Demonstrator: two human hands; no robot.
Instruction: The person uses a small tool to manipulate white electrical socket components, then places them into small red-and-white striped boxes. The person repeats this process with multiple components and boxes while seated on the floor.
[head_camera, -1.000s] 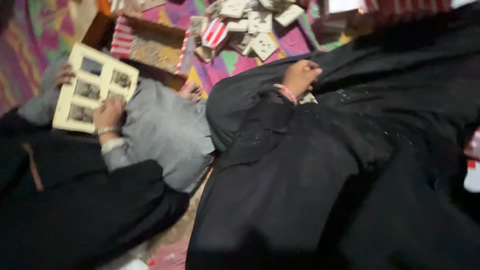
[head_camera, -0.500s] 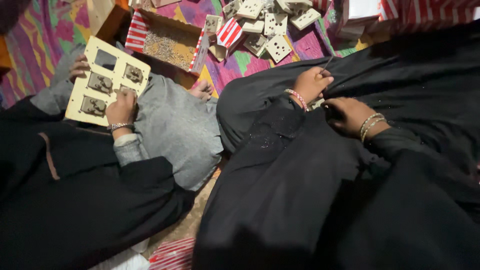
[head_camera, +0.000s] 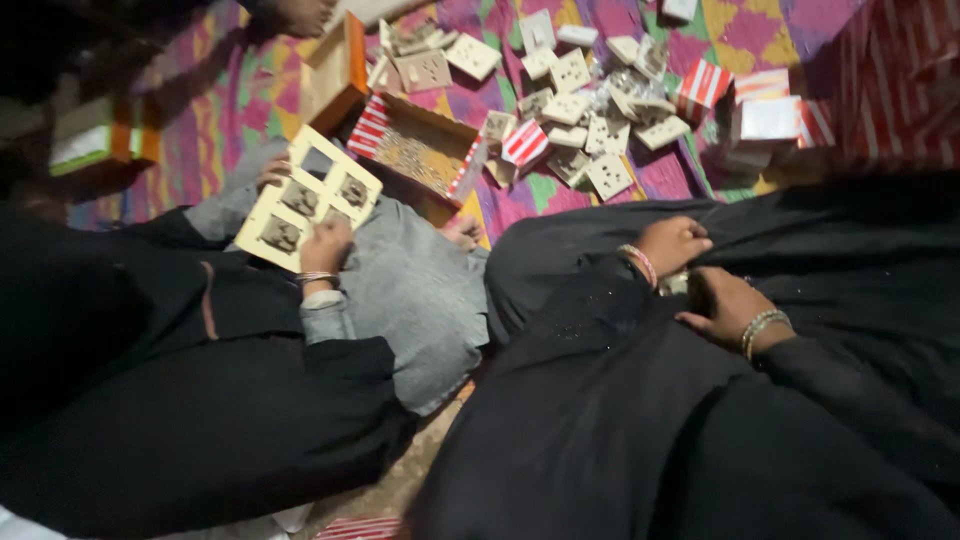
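Small pale object (head_camera: 676, 283), blurred, lies on the black cloth (head_camera: 620, 400) over the person's lap, wedged between both hands. Left hand (head_camera: 672, 244) is curled at its upper edge, fingers bent down onto the fabric; a pink-and-white bangle (head_camera: 640, 264) rings that wrist. Right hand (head_camera: 722, 304) is cupped against the object's other side, fingers folded, with pale bangles (head_camera: 760, 328) at the wrist. Whether either hand truly grips the object cannot be told.

Just left, a co-worker in grey sleeves (head_camera: 410, 290) holds a cream plate (head_camera: 306, 198) with square openings, one hand (head_camera: 324, 246) at its lower edge, another (head_camera: 272, 172) behind its upper side.

Beyond, on the colourful mat (head_camera: 560, 195), an open cardboard box (head_camera: 420, 156) with red-and-white striped flaps sits near the plate. A loose heap of white switch plates (head_camera: 590, 110) spreads past it, and striped cartons (head_camera: 770, 112) stand to the right of the heap.
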